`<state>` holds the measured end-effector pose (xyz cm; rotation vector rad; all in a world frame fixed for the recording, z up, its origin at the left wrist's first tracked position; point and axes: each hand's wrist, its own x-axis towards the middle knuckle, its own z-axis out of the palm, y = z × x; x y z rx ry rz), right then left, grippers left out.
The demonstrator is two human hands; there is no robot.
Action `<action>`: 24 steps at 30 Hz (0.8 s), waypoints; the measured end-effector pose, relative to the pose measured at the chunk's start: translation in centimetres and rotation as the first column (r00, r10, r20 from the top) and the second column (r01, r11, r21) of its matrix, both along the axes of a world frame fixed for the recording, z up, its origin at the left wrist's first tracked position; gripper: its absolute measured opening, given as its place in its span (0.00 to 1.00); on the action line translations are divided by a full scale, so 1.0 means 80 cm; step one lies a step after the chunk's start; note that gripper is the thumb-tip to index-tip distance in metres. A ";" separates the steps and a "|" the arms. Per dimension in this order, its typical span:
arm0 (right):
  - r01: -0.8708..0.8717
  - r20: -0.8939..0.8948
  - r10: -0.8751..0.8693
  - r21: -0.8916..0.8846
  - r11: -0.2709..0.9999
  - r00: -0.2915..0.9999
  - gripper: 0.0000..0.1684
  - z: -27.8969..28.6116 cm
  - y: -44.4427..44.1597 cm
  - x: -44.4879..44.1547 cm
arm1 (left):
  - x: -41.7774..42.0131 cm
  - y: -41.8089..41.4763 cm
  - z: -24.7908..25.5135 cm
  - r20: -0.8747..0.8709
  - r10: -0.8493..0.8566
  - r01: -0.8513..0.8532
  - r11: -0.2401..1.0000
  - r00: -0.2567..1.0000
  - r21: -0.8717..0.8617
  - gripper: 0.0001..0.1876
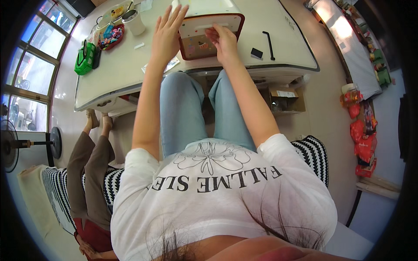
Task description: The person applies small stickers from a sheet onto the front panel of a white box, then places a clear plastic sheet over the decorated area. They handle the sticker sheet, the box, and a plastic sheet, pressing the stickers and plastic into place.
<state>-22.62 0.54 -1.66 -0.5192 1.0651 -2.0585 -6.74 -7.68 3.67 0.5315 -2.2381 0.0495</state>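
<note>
A white box-like container with a dark red rim [214, 58] stands at the table's near edge. Its front has a white upper panel and a see-through brownish lower panel with small stickers. My left hand [167, 37] lies along the container's left side, fingers extended and apart. With bent fingers, my right hand [223, 40] touches the white handle-like strip on the front; whether it grips the strip is unclear. Right of the container lie a small black block [257, 53] and a black angled rod [269, 45]. A printed paper [171, 64] is partly under my left wrist.
On the table's left are a red tray of wrapped sweets [112, 37], a white cup [134, 23], a green bag [85, 58] and a short white strip [139, 46]. Another person [94, 176] sits at lower left. A cardboard box [287, 99] stands below the table.
</note>
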 end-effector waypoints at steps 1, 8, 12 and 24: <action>0.010 0.019 -0.010 0.017 1.000 1.000 0.10 0.004 -0.003 0.001 | -0.001 -0.004 0.004 -0.011 -0.101 0.102 0.989 0.995 0.105 0.44; 0.034 0.036 -0.034 0.002 0.999 0.999 0.09 0.005 0.019 0.024 | 0.001 -0.032 0.008 -0.120 -0.296 0.318 0.847 0.948 0.426 0.34; 0.167 0.087 -0.161 -0.070 0.984 0.983 0.07 -0.007 0.051 0.055 | 0.004 -0.041 0.015 -0.116 -0.345 0.354 0.789 0.932 0.502 0.29; 0.158 0.031 -0.156 -0.080 0.984 0.987 0.07 -0.032 0.102 0.085 | 0.007 -0.043 0.009 -0.266 -0.375 0.458 0.688 0.888 0.562 0.23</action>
